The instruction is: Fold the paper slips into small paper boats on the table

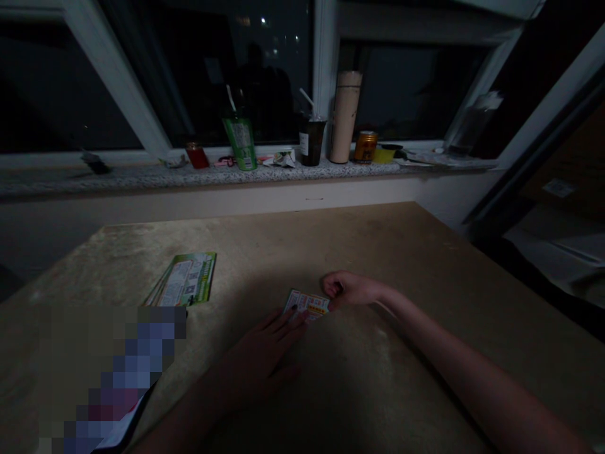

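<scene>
A small printed card with coloured panels and an orange strip lies on the wooden table. My left hand rests flat with its fingers stretched out, their tips covering the card's left and lower part. At the card's right edge is my right hand, its fingers curled in and the thumb side touching or very near the edge. Whatever those curled fingers hold, if anything, is hidden. Farther left lies a fanned stack of green-and-white printed leaflets.
A pixelated blue object lies at the table's left front. Behind the table, the speckled windowsill carries a green cup, a dark drink cup, a tall beige flask, a gold can and a red jar.
</scene>
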The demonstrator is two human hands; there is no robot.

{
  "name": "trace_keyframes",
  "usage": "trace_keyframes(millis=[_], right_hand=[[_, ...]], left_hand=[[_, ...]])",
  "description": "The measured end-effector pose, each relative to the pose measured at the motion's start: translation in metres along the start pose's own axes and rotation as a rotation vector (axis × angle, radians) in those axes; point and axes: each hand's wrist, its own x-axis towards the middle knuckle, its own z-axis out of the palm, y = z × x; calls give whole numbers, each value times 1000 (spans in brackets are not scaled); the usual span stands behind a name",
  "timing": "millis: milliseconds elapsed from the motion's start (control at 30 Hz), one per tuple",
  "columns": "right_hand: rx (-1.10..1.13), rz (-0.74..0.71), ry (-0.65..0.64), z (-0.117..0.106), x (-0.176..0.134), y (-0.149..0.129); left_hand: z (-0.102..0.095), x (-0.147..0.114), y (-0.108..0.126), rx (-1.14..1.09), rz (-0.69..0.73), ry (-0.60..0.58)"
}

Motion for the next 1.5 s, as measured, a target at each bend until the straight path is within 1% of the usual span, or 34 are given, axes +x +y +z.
trace_keyframes(millis=[167,233,367,467,533,567,633,767,900,1033,1133,1233,1400,1467,1500], right_hand=[[-5,-14,0,1,-1,-1],[-53,-27,7,1,-1,-1],[-251,-90,73,4,-7,-5],[-394,-153,170,13,-16,-12],[-511,-195,273,23,-22,-19],[-572,-218,297,28,-26,-22],[-655,-300,273,39,-32,-26],[-857,-397,308,54,-39,-23],[-1094,-501,329,62,-39,-17],[-1193,-550,341,65,-38,-18],[-1170,-564,378,67,-39,-20],[-1051,-540,434,68,-40,-23],[-701,-439,443,69,-42,-26],[-525,-379,461,71,-40,-26],[-430,-340,478,72,-39,-26]], left_hand=[[-2,0,1,-27,10,17],[-1,1,2,-42,16,28],[0,7,6,-41,-23,58],[-1,14,10,-4,-60,90],[-1,17,11,7,-57,98],[-1,18,11,10,-54,104],[0,18,10,7,-47,120],[3,17,8,-11,-43,152],[4,20,10,8,-90,184],[3,23,13,62,-121,177],[3,23,14,64,-107,203],[5,21,12,29,-106,252],[7,17,6,-117,-142,342],[9,16,4,-198,-197,388],[10,15,3,-234,-249,421]])
